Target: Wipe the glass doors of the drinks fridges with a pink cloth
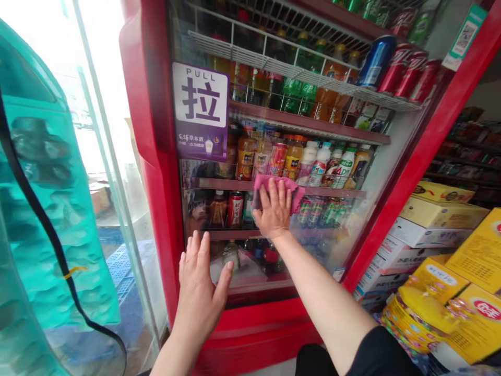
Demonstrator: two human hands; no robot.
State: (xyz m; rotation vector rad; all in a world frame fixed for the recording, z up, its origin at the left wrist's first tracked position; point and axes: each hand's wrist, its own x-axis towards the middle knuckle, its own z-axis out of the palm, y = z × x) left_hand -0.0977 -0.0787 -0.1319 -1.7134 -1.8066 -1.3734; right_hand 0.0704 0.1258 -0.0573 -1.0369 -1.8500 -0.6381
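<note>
A red drinks fridge (152,156) with a glass door (352,219) stands in front of me, its shelves full of bottles and cans. My right hand (274,209) lies flat with spread fingers on a pink cloth (291,185), pressing it against the glass at mid height. My left hand (201,292) rests open and flat on the lower left of the glass, fingers up, holding nothing. A purple and white "PULL" sticker (200,109) sits on the upper left of the door.
Stacked yellow and white cartons (442,224) and a round yellow tin (418,318) crowd the right side. A teal plastic-wrapped object (50,209) with a black strap stands at the left. A bright glass shop door (105,130) lies between it and the fridge.
</note>
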